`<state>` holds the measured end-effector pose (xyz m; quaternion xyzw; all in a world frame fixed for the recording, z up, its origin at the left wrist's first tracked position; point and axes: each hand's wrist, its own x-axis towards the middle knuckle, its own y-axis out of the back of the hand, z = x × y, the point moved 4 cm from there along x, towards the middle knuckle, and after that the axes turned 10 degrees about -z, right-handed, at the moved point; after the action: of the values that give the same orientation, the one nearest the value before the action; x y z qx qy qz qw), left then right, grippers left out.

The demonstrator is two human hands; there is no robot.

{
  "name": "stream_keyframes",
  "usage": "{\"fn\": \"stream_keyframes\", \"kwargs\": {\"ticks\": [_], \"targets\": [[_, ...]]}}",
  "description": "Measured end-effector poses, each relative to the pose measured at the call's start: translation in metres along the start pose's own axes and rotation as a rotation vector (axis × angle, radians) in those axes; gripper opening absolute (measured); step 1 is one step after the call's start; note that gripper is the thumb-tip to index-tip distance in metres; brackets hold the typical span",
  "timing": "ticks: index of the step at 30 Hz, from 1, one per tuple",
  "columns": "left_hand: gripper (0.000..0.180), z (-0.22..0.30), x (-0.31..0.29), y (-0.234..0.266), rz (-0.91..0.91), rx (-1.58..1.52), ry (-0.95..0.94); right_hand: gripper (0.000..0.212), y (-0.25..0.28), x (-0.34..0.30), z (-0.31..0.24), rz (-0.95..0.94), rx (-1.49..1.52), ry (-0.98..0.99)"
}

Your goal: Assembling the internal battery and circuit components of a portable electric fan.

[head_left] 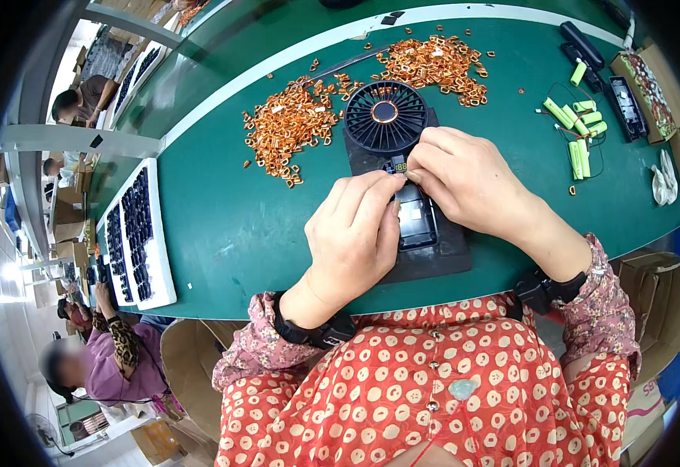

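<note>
A black handheld fan (385, 118) with a round slatted head lies on a dark pad (442, 257) in front of me. Its handle (416, 219) points toward me, with a hollow, shiny inside showing. Where the handle joins the head sits a small display board (399, 166). My left hand (355, 226) has thumb and fingers pinched at the left edge of this board. From the other side my right hand (464, 175) pinches at the board's right edge, fingertips close to the left ones. What lies between the fingertips is hidden.
Two heaps of small orange rings (289, 128) spread behind the fan. Green battery cells (579, 117) with wires lie to the right, near black casings (626, 107) and a cardboard box (655, 86). A white tray of black parts (139, 233) stands left. Other people (110, 362) sit further left.
</note>
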<state>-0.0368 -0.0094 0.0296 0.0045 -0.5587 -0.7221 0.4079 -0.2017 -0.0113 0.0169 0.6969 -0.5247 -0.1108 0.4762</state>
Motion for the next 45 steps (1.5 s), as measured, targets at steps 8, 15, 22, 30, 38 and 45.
{"fn": "stream_keyframes", "kwargs": {"ticks": [8,15,22,30,38,45], "targets": [[0.041,0.005,0.003,-0.001,-0.069,0.161,0.001,0.01,0.025,-0.014,0.015,0.076,0.193,-0.108],[0.045,0.009,0.007,-0.001,-0.153,0.184,0.048,0.012,0.035,-0.025,0.027,0.034,0.295,-0.284],[0.048,0.008,0.007,0.0,-0.207,0.223,-0.013,0.011,0.028,-0.026,0.02,-0.082,0.213,-0.232],[0.05,0.01,0.008,-0.001,-0.218,0.214,-0.001,0.016,0.024,-0.033,0.017,-0.039,0.21,-0.244],[0.051,-0.002,-0.004,0.002,-0.173,0.085,-0.007,0.035,0.018,-0.047,0.016,-0.116,0.452,-0.345],[0.054,-0.016,-0.007,0.006,-0.297,-0.059,-0.005,0.059,0.018,-0.054,0.016,-0.187,0.349,-0.255]]}}
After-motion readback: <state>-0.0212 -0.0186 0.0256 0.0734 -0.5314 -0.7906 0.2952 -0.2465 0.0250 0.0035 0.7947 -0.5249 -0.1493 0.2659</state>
